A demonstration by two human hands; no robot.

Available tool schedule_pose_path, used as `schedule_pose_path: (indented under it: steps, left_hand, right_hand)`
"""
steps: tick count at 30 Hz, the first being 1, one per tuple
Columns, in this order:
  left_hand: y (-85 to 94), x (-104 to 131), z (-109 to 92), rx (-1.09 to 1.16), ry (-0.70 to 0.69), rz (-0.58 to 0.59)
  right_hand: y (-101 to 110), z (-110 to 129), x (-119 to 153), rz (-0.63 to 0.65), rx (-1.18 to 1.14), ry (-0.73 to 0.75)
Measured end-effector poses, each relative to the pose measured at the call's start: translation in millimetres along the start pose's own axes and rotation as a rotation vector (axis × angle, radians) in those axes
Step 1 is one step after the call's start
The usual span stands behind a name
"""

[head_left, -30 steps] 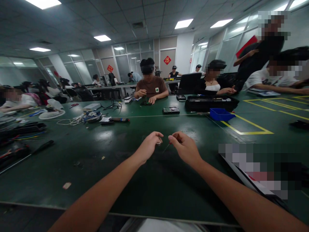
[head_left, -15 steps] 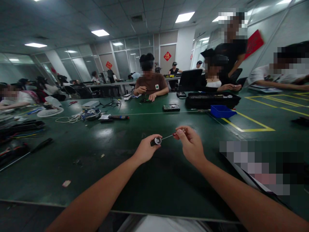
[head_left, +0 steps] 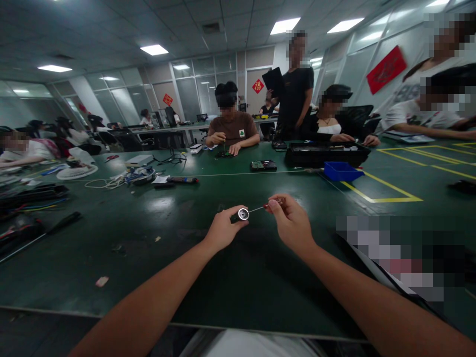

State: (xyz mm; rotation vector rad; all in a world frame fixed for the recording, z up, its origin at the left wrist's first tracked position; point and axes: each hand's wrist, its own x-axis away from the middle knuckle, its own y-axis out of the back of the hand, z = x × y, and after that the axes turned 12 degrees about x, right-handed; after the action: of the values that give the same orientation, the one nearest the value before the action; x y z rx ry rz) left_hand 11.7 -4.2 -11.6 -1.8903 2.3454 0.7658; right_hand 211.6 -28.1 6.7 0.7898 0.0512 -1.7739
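My left hand (head_left: 223,230) is closed round a dark round piece (head_left: 242,214); its bright ringed end faces back toward me, while the rest is covered by fingers and palm, so its length and kind cannot be established. My right hand (head_left: 293,218) pinches a screwdriver (head_left: 257,208) between thumb and fingers, most of the reddish handle being concealed in the grip. The thin shaft runs leftward to the round piece; whether the tip touches it, enters it or passes behind the ring I cannot tell. Both items are held above the green table (head_left: 208,287), in front of my body. Farther forward lies a circuit board (head_left: 264,165), its markings too small to read. To its right, a blue tray (head_left: 342,171) stands before a long black box (head_left: 327,157), whose front wall hides most of the inside. At left, a black-handled tool (head_left: 64,224) has its shaft cut off by the edge of view. A flat item (head_left: 379,265) at right is obscured by pixel masking. Opposite, a seated person (head_left: 232,130) bends over a dark part (head_left: 225,154), too indistinct to identify.
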Motion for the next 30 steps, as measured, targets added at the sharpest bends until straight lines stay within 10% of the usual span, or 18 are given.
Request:
schedule_pose_path:
  steps: [30]
  left_hand:
    - [3.6, -0.6, -2.9, -0.265, -0.027, 0.034]
  right_hand:
    - [2.3, 5.7, 1.2, 0.076, 0.121, 0.016]
